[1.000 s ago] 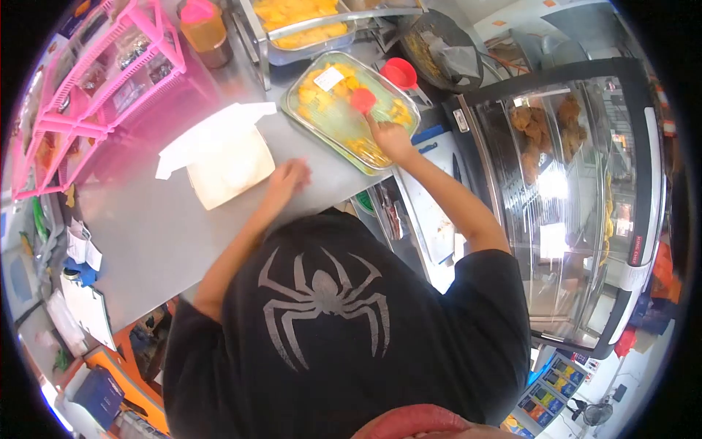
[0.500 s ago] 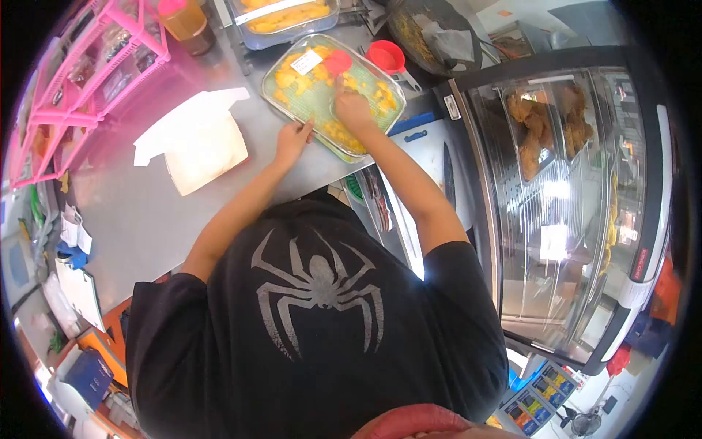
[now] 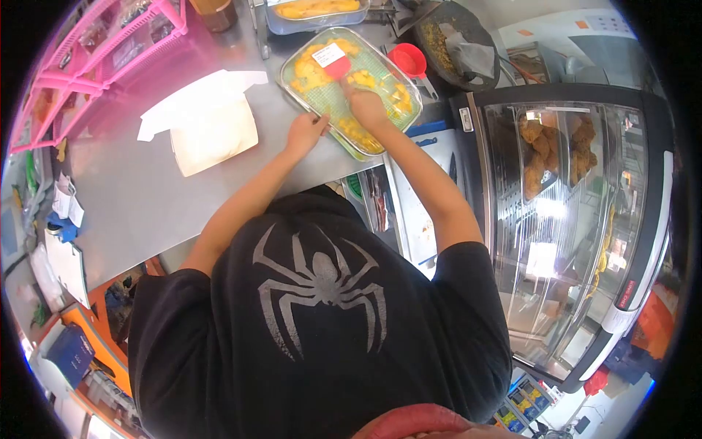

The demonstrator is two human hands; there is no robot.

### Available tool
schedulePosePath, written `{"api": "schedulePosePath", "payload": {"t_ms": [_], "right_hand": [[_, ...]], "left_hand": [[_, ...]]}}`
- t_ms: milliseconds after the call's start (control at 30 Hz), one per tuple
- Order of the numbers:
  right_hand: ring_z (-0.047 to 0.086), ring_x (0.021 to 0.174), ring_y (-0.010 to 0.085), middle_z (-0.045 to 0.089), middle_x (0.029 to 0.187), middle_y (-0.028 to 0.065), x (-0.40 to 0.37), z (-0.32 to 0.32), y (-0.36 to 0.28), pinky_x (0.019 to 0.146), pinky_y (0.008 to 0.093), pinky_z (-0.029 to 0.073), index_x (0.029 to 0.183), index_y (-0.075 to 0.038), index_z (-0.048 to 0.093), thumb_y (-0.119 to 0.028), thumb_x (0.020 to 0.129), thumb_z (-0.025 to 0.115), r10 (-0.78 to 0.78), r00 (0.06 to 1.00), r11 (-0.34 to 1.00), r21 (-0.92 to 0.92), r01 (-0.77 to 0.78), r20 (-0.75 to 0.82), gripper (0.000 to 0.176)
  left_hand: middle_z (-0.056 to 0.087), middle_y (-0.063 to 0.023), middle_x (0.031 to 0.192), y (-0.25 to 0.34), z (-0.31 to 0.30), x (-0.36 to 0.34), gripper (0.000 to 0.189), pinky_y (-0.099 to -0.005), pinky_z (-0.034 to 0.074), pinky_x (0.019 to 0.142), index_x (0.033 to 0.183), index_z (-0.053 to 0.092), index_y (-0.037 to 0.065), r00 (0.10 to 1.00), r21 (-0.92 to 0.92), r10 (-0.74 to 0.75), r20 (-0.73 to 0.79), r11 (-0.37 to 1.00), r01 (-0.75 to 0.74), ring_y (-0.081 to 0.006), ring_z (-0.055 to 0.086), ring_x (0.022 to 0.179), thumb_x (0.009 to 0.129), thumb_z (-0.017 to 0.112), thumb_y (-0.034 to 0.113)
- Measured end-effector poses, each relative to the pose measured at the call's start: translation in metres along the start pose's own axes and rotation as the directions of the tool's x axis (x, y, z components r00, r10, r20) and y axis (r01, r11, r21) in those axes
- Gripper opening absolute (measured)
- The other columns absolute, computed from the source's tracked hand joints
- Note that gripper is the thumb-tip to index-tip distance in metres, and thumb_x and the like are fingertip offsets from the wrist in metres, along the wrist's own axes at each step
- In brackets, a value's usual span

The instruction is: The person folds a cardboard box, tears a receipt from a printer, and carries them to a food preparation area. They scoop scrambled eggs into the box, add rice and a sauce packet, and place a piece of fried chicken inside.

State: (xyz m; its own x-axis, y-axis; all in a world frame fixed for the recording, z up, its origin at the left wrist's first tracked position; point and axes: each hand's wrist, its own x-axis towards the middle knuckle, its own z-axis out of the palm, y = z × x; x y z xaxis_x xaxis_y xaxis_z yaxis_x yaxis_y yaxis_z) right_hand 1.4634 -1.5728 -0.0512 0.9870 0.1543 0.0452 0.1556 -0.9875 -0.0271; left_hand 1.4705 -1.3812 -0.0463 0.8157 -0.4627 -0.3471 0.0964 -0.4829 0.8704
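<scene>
My right hand [image 3: 368, 108] is closed round the handle of a red-headed spatula [image 3: 338, 69]. Its head lies over a rectangular, metal-rimmed tray [image 3: 322, 102] with a green mesh-patterned base. Yellow food pieces [image 3: 311, 73] are spread in patches across the tray, thickest at the far left. A white printed label [image 3: 329, 55] sits among them, beside the spatula head. My left hand [image 3: 306, 134] is at the tray's near left edge, its fingers closed on the rim. Left of that hand, an opened paper food box [image 3: 213, 135] lies on the steel counter.
A red measuring cup [image 3: 407, 60] and a dark wok [image 3: 457, 51] stand beyond the tray. Another tub of yellow food [image 3: 318, 14] sits at the back. On the right is a glass display case [image 3: 556, 241] with fried chicken [image 3: 541, 150]; a pink rack [image 3: 110, 55] stands left.
The view has shifted, so the counter's things appear further right. The spatula head has moved left within the tray, closer to the label. Both hands keep their grips.
</scene>
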Motion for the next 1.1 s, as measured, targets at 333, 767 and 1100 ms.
{"api": "schedulePosePath", "payload": {"t_ms": [333,767,1100], "right_hand": [[0.061,0.076,0.0307,0.063,0.085,0.0141,-0.006,-0.015,-0.009,0.066,0.0398,0.047,0.123,-0.026,0.050,-0.023,0.089,0.045,-0.007,0.999,0.841,0.541,-0.011,0.031,0.035],[0.058,0.075,0.0334,0.058,0.080,0.0165,0.008,-0.017,-0.012,0.065,0.0417,0.046,0.123,-0.018,0.050,-0.009,0.081,0.043,-0.160,0.985,0.859,0.501,0.106,0.065,0.043],[0.059,0.075,0.0318,0.058,0.077,0.0156,0.007,-0.027,0.007,0.066,0.0402,0.047,0.129,-0.015,0.042,-0.004,0.077,0.046,-0.414,0.897,0.876,0.338,0.345,0.158,0.053]], "left_hand": [[0.062,-0.0089,0.063,-0.019,-0.006,0.010,0.042,-0.0311,0.044,0.057,0.068,0.062,0.000,0.999,-0.047,0.044,0.030,0.998,-0.042,-0.0191,0.058,0.056,0.084,0.053,0.037],[0.059,-0.0067,0.061,-0.021,-0.011,0.012,0.046,-0.0279,0.043,0.055,0.069,0.062,0.000,0.998,-0.028,-0.014,0.054,0.999,0.016,-0.0139,0.054,0.056,0.084,0.054,0.043],[0.057,-0.0064,0.061,-0.007,-0.019,0.006,0.045,-0.0292,0.042,0.055,0.070,0.062,0.000,0.995,-0.007,-0.083,0.053,0.997,0.083,-0.0149,0.052,0.056,0.084,0.054,0.043]]}}
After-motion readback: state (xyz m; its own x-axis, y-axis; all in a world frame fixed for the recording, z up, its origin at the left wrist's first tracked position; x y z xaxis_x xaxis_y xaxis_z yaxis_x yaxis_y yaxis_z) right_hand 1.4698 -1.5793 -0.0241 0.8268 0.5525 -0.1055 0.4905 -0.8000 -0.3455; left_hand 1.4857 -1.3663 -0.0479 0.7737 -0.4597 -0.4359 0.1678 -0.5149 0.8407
